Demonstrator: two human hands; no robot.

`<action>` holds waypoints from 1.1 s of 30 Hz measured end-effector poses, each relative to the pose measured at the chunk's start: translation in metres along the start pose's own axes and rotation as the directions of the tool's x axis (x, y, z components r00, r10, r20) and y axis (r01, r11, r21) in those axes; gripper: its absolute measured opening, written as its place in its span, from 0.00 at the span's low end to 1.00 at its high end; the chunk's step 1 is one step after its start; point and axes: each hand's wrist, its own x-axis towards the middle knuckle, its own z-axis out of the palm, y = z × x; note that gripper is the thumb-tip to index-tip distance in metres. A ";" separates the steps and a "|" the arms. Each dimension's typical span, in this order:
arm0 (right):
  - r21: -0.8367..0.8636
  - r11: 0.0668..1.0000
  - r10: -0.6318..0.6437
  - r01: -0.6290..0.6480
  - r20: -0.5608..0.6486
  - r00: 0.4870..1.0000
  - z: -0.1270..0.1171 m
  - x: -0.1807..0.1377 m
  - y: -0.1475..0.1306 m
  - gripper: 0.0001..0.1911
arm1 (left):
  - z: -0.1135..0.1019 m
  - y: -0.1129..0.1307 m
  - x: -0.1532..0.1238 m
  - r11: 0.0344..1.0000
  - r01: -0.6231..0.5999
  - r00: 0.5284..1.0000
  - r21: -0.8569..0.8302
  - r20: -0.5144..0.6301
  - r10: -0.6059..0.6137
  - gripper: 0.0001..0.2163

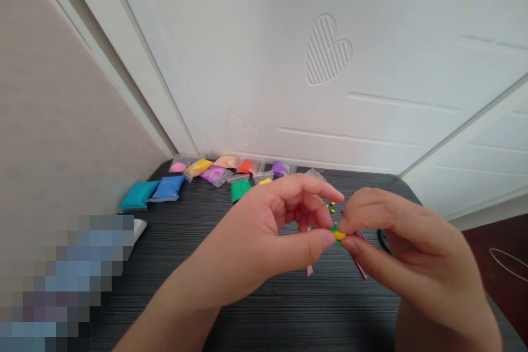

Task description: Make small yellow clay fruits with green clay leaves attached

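Observation:
Over the dark striped table (231,308) my left hand (272,231) and my right hand (396,242) meet fingertip to fingertip. Between them sits a tiny clay piece (338,232), yellow with a bit of green. My left thumb and forefinger pinch it from the left, and my right thumb and forefinger pinch it from the right. A thin pink tool (362,268) runs under my right fingers; whether that hand grips it is unclear. Small yellow and green crumbs (331,208) lie on the table behind the fingers.
Several small bags of coloured clay lie along the table's far edge: teal (138,195), blue (168,187), yellow (198,166), magenta (214,174), green (240,190), orange (246,165), purple (279,168). A white panelled wall with heart reliefs (328,49) stands behind.

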 end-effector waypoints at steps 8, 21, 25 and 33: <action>0.010 1.000 -0.001 0.001 -0.008 1.000 0.000 -0.001 0.003 0.11 | -0.001 0.000 0.000 0.999 0.002 1.000 0.033 -0.004 -0.002 0.12; -0.013 1.000 -0.008 0.008 -0.031 0.999 0.000 -0.001 0.003 0.13 | -0.002 -0.002 0.000 0.999 -0.011 1.000 0.039 -0.022 0.012 0.11; -0.013 1.000 -0.006 0.005 -0.054 0.999 0.001 -0.002 0.004 0.15 | -0.004 -0.006 0.000 0.993 -0.065 0.995 0.102 -0.068 0.072 0.09; -0.001 1.000 -0.001 0.001 -0.054 0.999 0.001 -0.004 0.004 0.16 | -0.002 -0.009 -0.001 0.988 -0.105 0.990 0.117 -0.080 0.115 0.07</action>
